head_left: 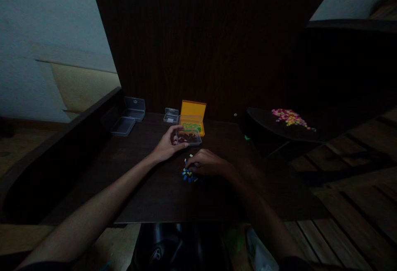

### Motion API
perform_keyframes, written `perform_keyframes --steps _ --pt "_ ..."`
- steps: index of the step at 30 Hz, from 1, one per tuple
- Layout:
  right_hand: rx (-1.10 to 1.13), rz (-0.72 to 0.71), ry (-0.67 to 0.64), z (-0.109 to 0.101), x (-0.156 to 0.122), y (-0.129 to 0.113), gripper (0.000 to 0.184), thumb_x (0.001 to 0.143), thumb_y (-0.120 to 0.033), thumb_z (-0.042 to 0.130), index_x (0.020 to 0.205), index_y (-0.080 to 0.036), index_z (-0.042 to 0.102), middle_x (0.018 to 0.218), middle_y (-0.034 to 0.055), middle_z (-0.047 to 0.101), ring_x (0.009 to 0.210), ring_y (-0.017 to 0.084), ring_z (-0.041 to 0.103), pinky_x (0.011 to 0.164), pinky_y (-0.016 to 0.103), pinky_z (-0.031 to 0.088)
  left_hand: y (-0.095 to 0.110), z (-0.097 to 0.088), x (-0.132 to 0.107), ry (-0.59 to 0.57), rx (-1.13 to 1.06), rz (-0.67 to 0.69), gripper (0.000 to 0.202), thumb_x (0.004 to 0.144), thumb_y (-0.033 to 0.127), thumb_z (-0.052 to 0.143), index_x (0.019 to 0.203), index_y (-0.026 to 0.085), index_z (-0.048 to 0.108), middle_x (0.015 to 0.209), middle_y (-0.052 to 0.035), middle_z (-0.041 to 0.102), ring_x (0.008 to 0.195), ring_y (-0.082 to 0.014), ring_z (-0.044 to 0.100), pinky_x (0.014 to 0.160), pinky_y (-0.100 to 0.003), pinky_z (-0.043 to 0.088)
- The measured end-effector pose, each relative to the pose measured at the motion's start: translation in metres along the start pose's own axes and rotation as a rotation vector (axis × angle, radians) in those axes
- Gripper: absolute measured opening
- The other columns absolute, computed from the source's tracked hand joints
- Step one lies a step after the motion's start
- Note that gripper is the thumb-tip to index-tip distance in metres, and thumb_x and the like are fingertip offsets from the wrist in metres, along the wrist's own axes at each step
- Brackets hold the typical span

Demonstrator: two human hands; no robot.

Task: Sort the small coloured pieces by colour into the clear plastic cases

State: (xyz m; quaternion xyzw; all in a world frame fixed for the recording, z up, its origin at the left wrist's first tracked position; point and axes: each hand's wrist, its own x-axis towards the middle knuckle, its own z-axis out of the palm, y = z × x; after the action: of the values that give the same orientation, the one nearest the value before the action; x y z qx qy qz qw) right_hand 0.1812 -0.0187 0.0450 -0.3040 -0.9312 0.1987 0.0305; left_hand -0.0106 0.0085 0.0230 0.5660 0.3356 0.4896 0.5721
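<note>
The scene is very dim. My left hand (169, 143) rests on a dark wooden table (139, 188), its fingers curled against the left side of a small clear plastic box (189, 136). My right hand (207, 164) lies palm down over a small heap of blue and yellow beads (187, 174), fingertips bent together at the heap. Whether a bead is pinched between them is hidden. Behind the clear box stands an open orange box (193, 114) with green pieces inside.
Two open clear boxes (130, 116) and a smaller one (170, 115) lie at the table's back left. A pile of pink and yellow beads (290, 117) sits on a dark round surface to the right. A dark wood panel rises behind; wooden floorboards lie right.
</note>
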Motion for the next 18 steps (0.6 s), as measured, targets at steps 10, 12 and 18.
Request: perform_keyframes --steps 10,12,18 --pt "0.075 0.038 -0.031 -0.005 -0.002 0.0 0.011 0.078 -0.02 0.064 0.086 -0.018 0.072 0.063 -0.0042 0.059 0.057 0.007 0.05 0.059 0.019 0.032 0.0 0.001 0.0 0.001 0.021 0.011 0.07 0.061 0.022 0.08 0.12 0.019 0.042 0.105 -0.0063 0.063 0.081 -0.0141 0.065 0.081 -0.033 0.053" --pt "0.091 0.043 -0.051 -0.007 -0.003 0.0 0.012 0.077 -0.02 0.065 0.087 -0.018 0.071 0.062 -0.0046 0.058 0.057 0.007 0.05 0.059 0.019 0.032 0.001 0.0 0.0 -0.003 0.014 0.009 0.07 0.061 0.022 0.08 0.12 0.019 0.042 0.105 -0.0061 0.062 0.082 -0.0141 0.065 0.082 -0.034 0.053" --pt "0.014 0.177 -0.052 -0.012 -0.006 0.001 0.017 0.074 -0.027 0.069 0.089 -0.021 0.07 0.068 -0.0032 0.061 0.064 0.01 0.052 0.061 0.02 0.032 0.0 0.0 0.0 0.006 0.017 0.007 0.068 0.062 0.018 0.079 0.12 0.018 0.043 0.109 -0.0079 0.061 0.083 -0.0138 0.064 0.082 -0.033 0.054"
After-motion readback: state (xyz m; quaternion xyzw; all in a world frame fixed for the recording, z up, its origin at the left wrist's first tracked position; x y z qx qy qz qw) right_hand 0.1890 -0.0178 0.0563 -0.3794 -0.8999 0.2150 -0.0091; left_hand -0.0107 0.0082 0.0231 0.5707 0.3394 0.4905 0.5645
